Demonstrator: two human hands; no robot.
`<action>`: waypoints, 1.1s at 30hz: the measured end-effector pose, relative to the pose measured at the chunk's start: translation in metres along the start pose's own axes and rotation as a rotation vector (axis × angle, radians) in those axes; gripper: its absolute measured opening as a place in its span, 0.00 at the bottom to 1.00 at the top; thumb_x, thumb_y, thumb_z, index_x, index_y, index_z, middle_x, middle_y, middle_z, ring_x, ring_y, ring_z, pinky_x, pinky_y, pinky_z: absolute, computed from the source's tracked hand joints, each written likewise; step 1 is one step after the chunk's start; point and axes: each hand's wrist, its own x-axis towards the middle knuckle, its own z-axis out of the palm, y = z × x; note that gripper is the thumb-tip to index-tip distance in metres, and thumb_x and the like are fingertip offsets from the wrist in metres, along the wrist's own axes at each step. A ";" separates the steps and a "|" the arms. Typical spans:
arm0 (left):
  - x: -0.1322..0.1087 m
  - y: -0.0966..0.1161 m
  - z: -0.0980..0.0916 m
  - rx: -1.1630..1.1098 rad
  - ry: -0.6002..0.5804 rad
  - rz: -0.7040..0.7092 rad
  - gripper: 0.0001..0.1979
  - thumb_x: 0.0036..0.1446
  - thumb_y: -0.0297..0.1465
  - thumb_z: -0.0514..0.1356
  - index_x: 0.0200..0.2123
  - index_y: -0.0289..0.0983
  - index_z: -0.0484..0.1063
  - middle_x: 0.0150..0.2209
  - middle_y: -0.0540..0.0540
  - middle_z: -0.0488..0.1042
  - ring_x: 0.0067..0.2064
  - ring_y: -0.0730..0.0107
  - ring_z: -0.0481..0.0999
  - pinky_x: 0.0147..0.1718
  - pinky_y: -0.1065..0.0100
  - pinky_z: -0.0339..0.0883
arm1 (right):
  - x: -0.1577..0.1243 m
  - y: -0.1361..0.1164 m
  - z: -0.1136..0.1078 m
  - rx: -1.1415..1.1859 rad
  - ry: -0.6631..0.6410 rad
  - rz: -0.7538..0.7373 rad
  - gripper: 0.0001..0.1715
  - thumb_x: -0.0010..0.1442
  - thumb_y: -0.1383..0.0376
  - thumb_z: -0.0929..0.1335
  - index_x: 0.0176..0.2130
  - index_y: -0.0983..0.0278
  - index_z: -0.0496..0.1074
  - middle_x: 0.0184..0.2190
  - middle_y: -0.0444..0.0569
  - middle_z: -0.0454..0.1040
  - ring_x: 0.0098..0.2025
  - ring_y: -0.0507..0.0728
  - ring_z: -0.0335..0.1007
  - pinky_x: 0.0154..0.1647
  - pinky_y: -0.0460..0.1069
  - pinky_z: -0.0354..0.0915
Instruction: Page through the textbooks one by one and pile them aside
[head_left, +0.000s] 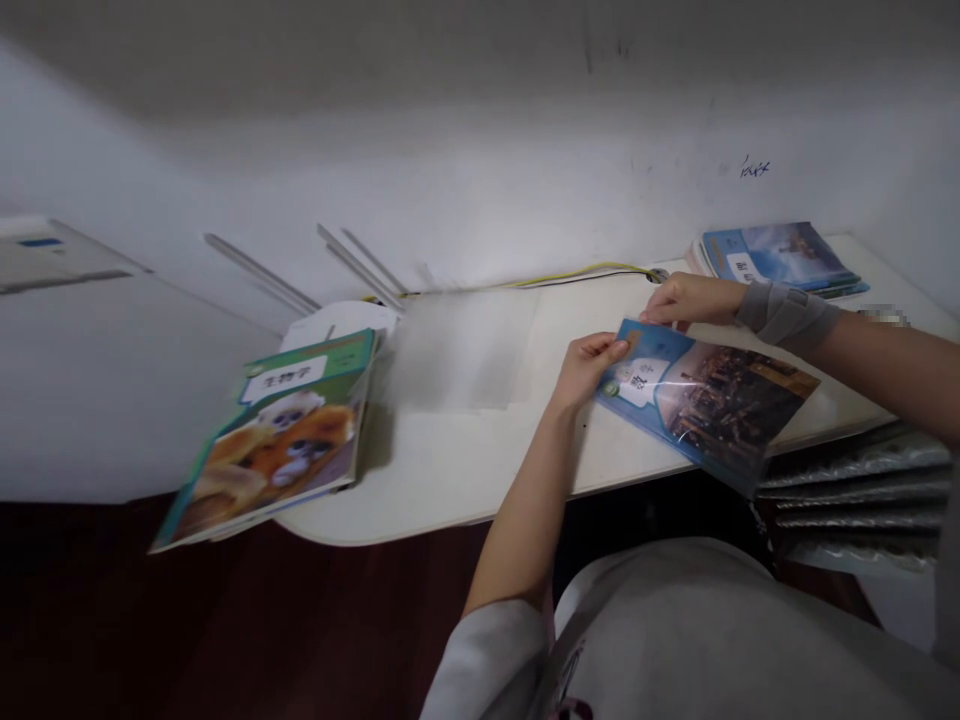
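A blue mathematics textbook point(712, 400) with a city photo on its front lies tilted at the table's front edge, one end jutting past it. Light glints off its surface like clear plastic. My left hand point(589, 365) pinches the near corner of its spine end, thumb on top. At the other corner of that end, my right hand point(686, 300) is closed with fingertips on the book's edge; a grey brace wraps the wrist. What lies beneath the right fingers is partly hidden.
Translucent plastic sheets point(457, 350) lie mid-table. A biology textbook point(285, 430) tops a pile overhanging the left end. Another pile of textbooks point(780, 258) sits at the back right. Cables point(570, 275) run along the wall. Silvery ridged packs point(862, 490) are below the table's right side.
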 end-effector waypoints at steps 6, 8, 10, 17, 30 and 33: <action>-0.003 0.004 0.001 -0.004 -0.016 -0.026 0.19 0.40 0.46 0.69 0.25 0.34 0.78 0.23 0.51 0.74 0.26 0.74 0.70 0.27 0.72 0.63 | -0.003 -0.010 0.003 0.130 -0.065 0.033 0.23 0.51 0.49 0.70 0.23 0.65 0.70 0.22 0.43 0.69 0.26 0.49 0.65 0.27 0.45 0.64; -0.004 0.006 0.002 -0.011 -0.025 -0.022 0.19 0.40 0.46 0.69 0.24 0.34 0.77 0.22 0.50 0.73 0.25 0.75 0.70 0.27 0.72 0.63 | -0.001 -0.010 0.003 0.144 -0.074 0.033 0.21 0.50 0.50 0.70 0.24 0.65 0.72 0.22 0.43 0.70 0.27 0.49 0.66 0.27 0.45 0.64; -0.005 0.008 0.002 -0.021 -0.030 -0.020 0.19 0.40 0.45 0.69 0.24 0.34 0.77 0.22 0.51 0.73 0.25 0.75 0.69 0.27 0.72 0.64 | 0.001 -0.010 0.004 0.155 -0.077 0.029 0.19 0.49 0.51 0.71 0.25 0.65 0.72 0.23 0.43 0.70 0.27 0.49 0.66 0.27 0.45 0.64; -0.005 0.005 0.001 -0.025 -0.029 -0.032 0.18 0.40 0.45 0.70 0.24 0.35 0.78 0.22 0.50 0.74 0.25 0.74 0.70 0.28 0.72 0.65 | -0.001 -0.013 0.004 0.146 -0.079 -0.024 0.13 0.53 0.57 0.70 0.29 0.66 0.71 0.23 0.41 0.69 0.26 0.48 0.66 0.28 0.44 0.64; -0.001 0.001 0.007 -0.026 0.065 -0.022 0.19 0.41 0.46 0.68 0.26 0.35 0.77 0.23 0.51 0.73 0.25 0.75 0.68 0.25 0.73 0.61 | -0.014 -0.014 0.006 -0.236 0.100 -0.204 0.14 0.59 0.61 0.63 0.25 0.65 0.69 0.19 0.40 0.67 0.24 0.48 0.59 0.29 0.45 0.56; 0.000 0.001 0.011 0.004 0.078 -0.031 0.21 0.42 0.48 0.67 0.27 0.35 0.76 0.22 0.52 0.71 0.24 0.76 0.65 0.24 0.73 0.59 | -0.010 -0.009 0.005 -0.274 0.121 -0.175 0.16 0.56 0.57 0.66 0.25 0.65 0.72 0.20 0.42 0.69 0.26 0.49 0.61 0.30 0.45 0.56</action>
